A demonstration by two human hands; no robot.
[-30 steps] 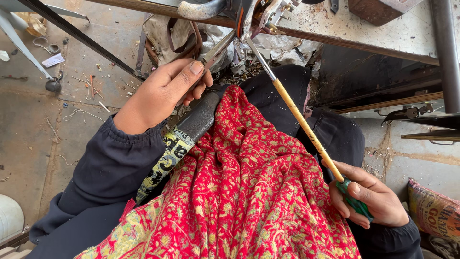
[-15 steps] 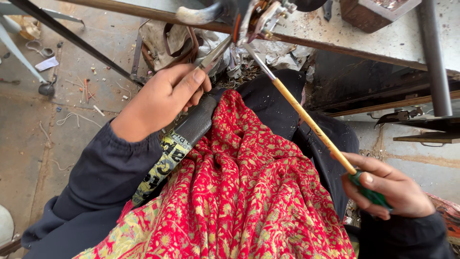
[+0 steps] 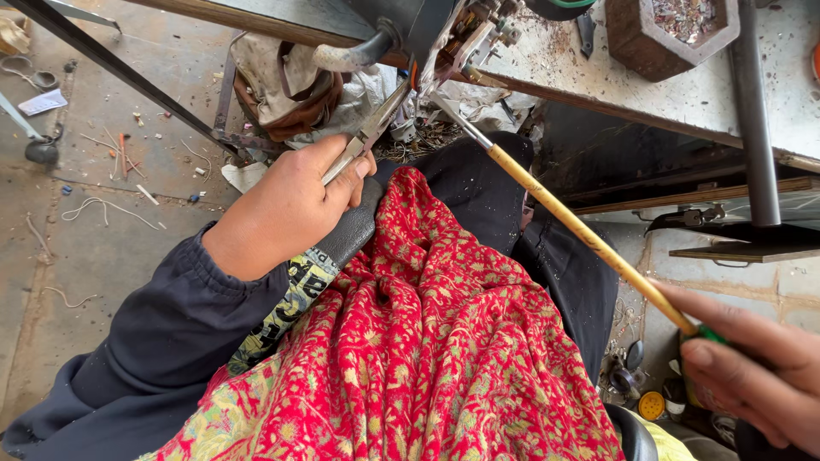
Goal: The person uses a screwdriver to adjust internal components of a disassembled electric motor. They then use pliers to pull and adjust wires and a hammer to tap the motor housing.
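Pliers (image 3: 369, 132), grey metal and slim, sit in the left hand (image 3: 286, 209) just left of the frame's centre, fingers curled tight round the handles, the jaws reaching up to a small metal part (image 3: 478, 30) under the bench edge at the top middle. Whether the jaws actually bite on anything I cannot tell from here. A long screwdriver (image 3: 581, 230) with a yellow-tan shaft runs on a slant from that same spot down to the lower right, where the right hand (image 3: 752, 371) closes its fingers and thumb over the green handle end. The screwdriver's steel tip lies just beside the plier nose. Across the lap, filling the lower middle of the frame, lies a red patterned cloth (image 3: 427, 358) with a yellow-green border. A dark sleeve (image 3: 162, 341) covers the left forearm. The workbench top (image 3: 683, 94), dusty and pale, crosses the upper right, and the concrete floor (image 3: 102, 213) at left is littered with wire scraps
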